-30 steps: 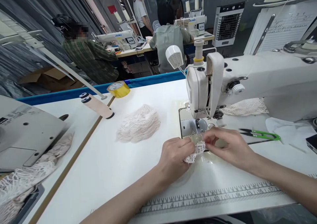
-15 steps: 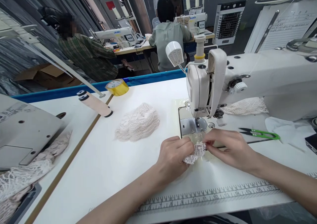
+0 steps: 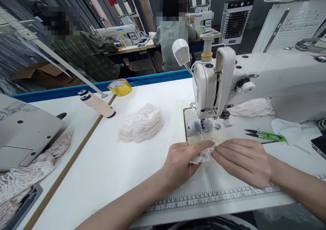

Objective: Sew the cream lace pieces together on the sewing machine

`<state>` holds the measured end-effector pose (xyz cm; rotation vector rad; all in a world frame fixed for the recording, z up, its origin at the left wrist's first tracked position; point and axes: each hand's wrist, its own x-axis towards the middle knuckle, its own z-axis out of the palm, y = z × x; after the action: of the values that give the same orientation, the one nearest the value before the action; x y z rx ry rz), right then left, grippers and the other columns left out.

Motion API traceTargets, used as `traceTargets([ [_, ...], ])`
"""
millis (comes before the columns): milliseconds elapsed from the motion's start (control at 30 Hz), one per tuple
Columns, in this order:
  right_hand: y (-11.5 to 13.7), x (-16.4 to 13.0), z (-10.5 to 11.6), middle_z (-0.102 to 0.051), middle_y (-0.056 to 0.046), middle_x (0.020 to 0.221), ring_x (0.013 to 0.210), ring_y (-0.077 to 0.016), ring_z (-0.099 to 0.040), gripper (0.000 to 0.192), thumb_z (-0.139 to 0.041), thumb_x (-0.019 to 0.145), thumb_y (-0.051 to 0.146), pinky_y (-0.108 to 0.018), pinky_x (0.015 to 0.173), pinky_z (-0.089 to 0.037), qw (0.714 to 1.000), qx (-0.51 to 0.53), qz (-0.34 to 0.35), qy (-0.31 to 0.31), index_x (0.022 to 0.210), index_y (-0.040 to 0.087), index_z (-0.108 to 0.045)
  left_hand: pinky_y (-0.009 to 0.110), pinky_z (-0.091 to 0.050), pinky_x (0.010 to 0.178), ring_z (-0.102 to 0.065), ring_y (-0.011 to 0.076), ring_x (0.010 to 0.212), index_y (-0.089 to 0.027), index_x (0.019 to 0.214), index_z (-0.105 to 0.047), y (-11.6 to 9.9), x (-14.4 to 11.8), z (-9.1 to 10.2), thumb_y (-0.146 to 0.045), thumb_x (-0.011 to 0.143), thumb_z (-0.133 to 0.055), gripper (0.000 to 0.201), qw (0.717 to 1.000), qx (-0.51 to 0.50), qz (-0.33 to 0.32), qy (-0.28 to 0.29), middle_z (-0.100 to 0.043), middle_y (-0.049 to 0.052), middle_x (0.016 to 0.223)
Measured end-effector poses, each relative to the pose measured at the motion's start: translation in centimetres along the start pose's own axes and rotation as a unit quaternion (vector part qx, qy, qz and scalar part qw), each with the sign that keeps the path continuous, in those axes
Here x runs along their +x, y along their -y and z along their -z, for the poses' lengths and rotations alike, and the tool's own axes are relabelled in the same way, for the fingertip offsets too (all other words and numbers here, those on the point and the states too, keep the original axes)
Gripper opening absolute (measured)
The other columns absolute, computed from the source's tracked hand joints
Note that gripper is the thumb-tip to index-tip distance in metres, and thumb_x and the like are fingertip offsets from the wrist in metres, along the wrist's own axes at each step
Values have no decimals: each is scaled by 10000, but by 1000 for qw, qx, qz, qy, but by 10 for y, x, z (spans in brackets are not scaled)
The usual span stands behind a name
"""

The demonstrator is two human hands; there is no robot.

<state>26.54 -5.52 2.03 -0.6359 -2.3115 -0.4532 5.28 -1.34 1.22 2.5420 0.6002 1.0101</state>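
In front of the sewing machine (image 3: 214, 84), my left hand (image 3: 182, 160) pinches a small piece of white lace (image 3: 201, 157) between thumb and fingers. My right hand (image 3: 243, 160) is closed at the lace's right edge, its fingertips pressed together; the palm side is hidden. Both hands are just on the near side of the needle plate (image 3: 198, 126). To their left lies a stack of pale lace pieces (image 3: 142, 123). Green thread snips (image 3: 266, 135) rest to the right, beyond my right hand.
A pink thread cone (image 3: 98, 104) and a yellow tape roll (image 3: 120, 87) lie at the back left. More lace (image 3: 252, 107) sits under the machine arm. A printed ruler (image 3: 203, 201) runs along the front edge. Two people sit at sewing machines beyond the blue table edge.
My right hand has turned over, its back now facing up, with fingers at the lace. My left thumb has stretched forward over the lace, which is now more covered.
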Motion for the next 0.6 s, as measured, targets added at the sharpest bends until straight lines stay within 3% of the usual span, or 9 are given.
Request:
traceTargets([
  [233, 1, 1, 2, -724, -3, 792, 750, -159, -689, 222, -529, 874, 127, -262, 660, -591, 999, 20, -34, 31, 863, 286, -683, 215, -495, 595, -635, 105, 589, -196, 991, -620, -5, 2, 3, -154, 845, -560, 163, 999, -40, 34, -3, -721, -14, 769],
  [333, 1, 3, -1, -698, -16, 735, 676, -144, -654, 172, -534, 867, 110, -265, 585, -548, 990, 96, -105, 16, 872, 228, -660, 214, -489, 604, -653, 117, 635, -195, 924, -662, -9, 7, 5, -217, 868, -574, 107, 986, -91, 135, 40, -726, -8, 784],
  [400, -1, 5, -5, -671, -10, 716, 620, -120, -614, 139, -522, 872, 116, -245, 536, -503, 956, 195, -215, 40, 868, 195, -637, 224, -470, 579, -640, 126, 617, -202, 879, -688, -9, 9, 4, -296, 890, -563, 157, 964, -111, 225, 90, -720, -7, 760],
  [467, -3, 7, -9, -651, 7, 704, 591, -103, -586, 122, -518, 872, 138, -228, 526, -470, 900, 279, -322, 92, 831, 186, -622, 242, -442, 557, -616, 139, 586, -217, 874, -706, -7, 10, 0, -335, 897, -549, 197, 948, -81, 277, 137, -710, -5, 728],
  [533, -7, 7, -15, -640, 21, 680, 580, -104, -571, 127, -519, 864, 157, -231, 540, -442, 866, 287, -384, 141, 789, 188, -618, 266, -418, 567, -586, 152, 557, -225, 897, -708, -3, 9, -5, -308, 886, -558, 171, 948, 3, 278, 157, -695, 1, 693],
  [600, -10, 6, -21, -637, 24, 665, 571, -113, -558, 138, -510, 859, 171, -242, 537, -397, 868, 232, -400, 179, 790, 191, -628, 311, -420, 629, -544, 161, 518, -213, 957, -679, -1, 8, -10, -294, 875, -565, 162, 950, 96, 250, 159, -650, -9, 589],
])
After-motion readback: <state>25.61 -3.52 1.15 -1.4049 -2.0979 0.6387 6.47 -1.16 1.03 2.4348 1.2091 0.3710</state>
